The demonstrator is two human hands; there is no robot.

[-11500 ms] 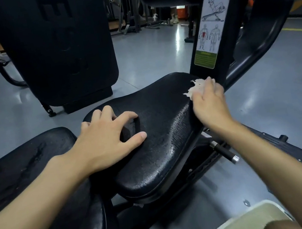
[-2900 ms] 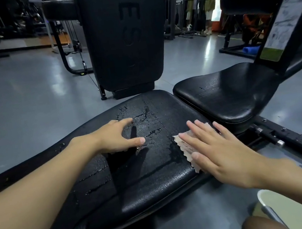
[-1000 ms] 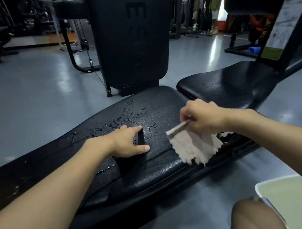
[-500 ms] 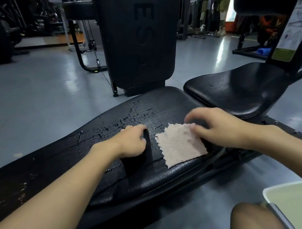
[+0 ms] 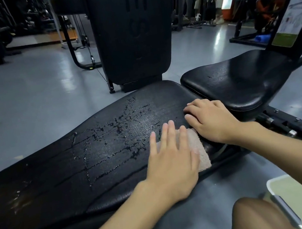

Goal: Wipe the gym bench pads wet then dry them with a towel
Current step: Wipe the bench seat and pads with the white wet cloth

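Where the long pad (image 5: 97, 154) ends, left hand (image 5: 171, 162) flattens cloth (image 5: 198, 146).

A tall black machine panel (image 5: 131, 30) stands on grey floor (image 5: 25, 98).

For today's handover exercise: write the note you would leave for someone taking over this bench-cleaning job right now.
Left hand: flat, pressing the cloth onto the long back pad; no closed grip.
Right hand: resting beside the cloth at the pad's end nearest the seat pad, holding nothing visible.
Done: both pads carry water; beads and streaks cover the back pad's middle.
Left: finish wiping the back pad, then towel both dry. No towel in view.
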